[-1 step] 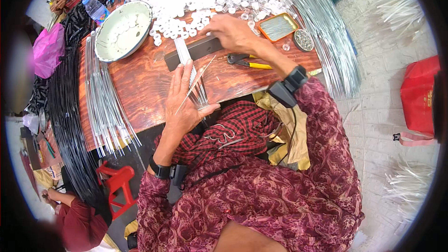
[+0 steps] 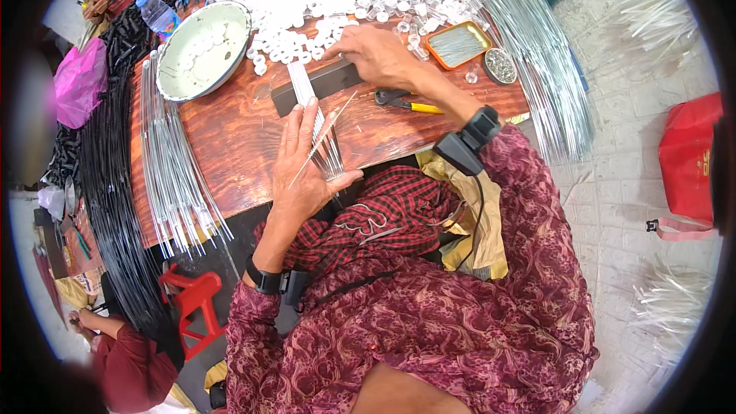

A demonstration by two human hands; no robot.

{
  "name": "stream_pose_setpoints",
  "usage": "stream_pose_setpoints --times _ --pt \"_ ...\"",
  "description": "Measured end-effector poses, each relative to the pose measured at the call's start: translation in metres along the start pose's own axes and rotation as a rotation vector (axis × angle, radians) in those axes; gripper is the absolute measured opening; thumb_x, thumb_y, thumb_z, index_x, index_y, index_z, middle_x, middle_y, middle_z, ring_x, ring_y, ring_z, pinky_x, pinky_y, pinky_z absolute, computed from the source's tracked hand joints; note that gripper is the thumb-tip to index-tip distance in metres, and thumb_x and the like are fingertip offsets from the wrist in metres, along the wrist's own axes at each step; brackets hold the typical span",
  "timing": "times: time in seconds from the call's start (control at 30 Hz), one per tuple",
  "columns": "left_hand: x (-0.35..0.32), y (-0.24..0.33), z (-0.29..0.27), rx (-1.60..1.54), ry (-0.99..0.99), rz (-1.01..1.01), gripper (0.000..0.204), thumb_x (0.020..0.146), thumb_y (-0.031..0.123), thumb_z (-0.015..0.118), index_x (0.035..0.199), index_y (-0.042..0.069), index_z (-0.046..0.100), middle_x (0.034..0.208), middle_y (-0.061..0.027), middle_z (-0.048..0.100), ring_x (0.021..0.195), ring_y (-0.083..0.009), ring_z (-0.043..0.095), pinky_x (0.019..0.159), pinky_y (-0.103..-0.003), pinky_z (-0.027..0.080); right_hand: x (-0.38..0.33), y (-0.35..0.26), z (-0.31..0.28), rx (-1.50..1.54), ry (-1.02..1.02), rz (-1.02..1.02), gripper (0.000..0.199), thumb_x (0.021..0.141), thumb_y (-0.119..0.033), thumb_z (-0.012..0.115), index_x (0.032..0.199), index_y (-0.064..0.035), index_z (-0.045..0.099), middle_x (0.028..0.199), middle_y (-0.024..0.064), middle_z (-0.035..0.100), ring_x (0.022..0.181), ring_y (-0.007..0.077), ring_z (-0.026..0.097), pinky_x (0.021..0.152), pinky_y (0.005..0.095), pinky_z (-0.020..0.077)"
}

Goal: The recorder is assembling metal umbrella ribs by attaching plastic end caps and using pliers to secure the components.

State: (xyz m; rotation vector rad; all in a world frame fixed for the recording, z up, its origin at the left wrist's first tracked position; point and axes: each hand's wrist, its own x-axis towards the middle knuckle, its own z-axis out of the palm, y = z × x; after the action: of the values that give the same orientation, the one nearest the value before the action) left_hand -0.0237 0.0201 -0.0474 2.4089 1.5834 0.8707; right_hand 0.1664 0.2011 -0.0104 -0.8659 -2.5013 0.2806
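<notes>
My left hand (image 2: 297,176) lies flat, fingers stretched out, on a bundle of thin pale rods (image 2: 330,155). A thin light stick (image 2: 343,110) crosses over this hand at a slant. The rods' far ends rest on a dark bar (image 2: 328,81). My right hand (image 2: 376,55) is just beyond the bar, its fingers bent down at the near edge of a pile of small white rings (image 2: 307,42). Whatever its fingertips pinch is hidden. Pliers with yellow handles (image 2: 424,107) lie below my right wrist.
A white enamel basin (image 2: 172,80) with a few rings stands left. Metal rods (image 2: 172,169) and black rods (image 2: 115,184) hang over the table's left edge; more metal rods (image 2: 548,84) lie right. An orange-rimmed tray (image 2: 481,33) holds pins. Another person (image 2: 134,360) sits lower left.
My right hand and wrist have shifted slightly left, covering more of the pliers. My left hand stays in place on the rods.
</notes>
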Motion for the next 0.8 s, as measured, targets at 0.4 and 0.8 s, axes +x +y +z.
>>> stream_pose_setpoints --times 0.4,0.8 --pt "0.003 0.003 -0.002 -0.007 -0.001 0.002 0.1 0.063 0.048 0.084 0.146 0.011 0.042 0.151 -0.0226 0.036 0.137 -0.0466 0.035 0.109 -0.052 0.038 0.02 -0.003 0.037 0.196 -0.002 0.052 0.029 0.092 -0.006 0.053 0.11 -0.0162 0.073 0.089 0.009 0.058 0.093 0.0286 0.059 0.083 0.0401 0.0469" --pt "0.001 0.002 0.0 -0.029 -0.001 -0.002 0.1 0.064 0.046 0.085 0.147 0.011 0.041 0.152 -0.0241 0.035 0.139 -0.0477 0.033 0.11 -0.052 0.035 0.02 0.002 0.045 0.259 0.015 0.064 0.026 0.094 -0.011 0.057 0.112 -0.0183 0.073 0.092 0.0082 0.061 0.091 0.0269 0.059 0.082 0.038 0.0471"
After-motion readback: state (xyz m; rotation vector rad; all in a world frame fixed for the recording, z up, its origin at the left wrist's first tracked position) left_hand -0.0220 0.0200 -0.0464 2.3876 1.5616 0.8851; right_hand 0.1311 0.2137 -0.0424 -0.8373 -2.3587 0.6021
